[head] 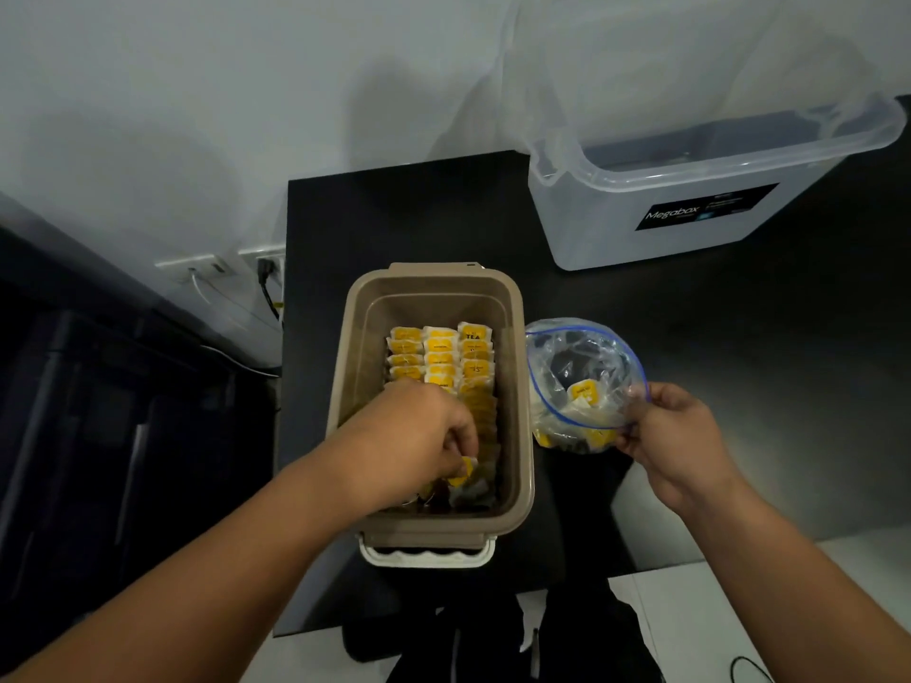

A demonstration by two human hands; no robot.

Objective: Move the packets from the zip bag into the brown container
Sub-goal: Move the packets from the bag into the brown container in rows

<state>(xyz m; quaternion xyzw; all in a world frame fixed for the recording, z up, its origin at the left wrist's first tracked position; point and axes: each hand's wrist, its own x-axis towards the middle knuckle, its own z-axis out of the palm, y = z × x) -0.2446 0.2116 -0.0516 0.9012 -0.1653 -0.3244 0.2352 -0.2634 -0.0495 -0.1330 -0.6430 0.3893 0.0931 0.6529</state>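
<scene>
Container [512, 386], frame centre: three rows filled. Left hand [419, 441] pinches a packet [461, 473] inside it. Right hand [675, 436] grips bag [581, 382]; a few packets remain inside.

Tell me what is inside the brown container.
Rows of yellow packets stand in the brown container; the left hand pinches one more packet. The hand covers what lies beneath it.
</scene>
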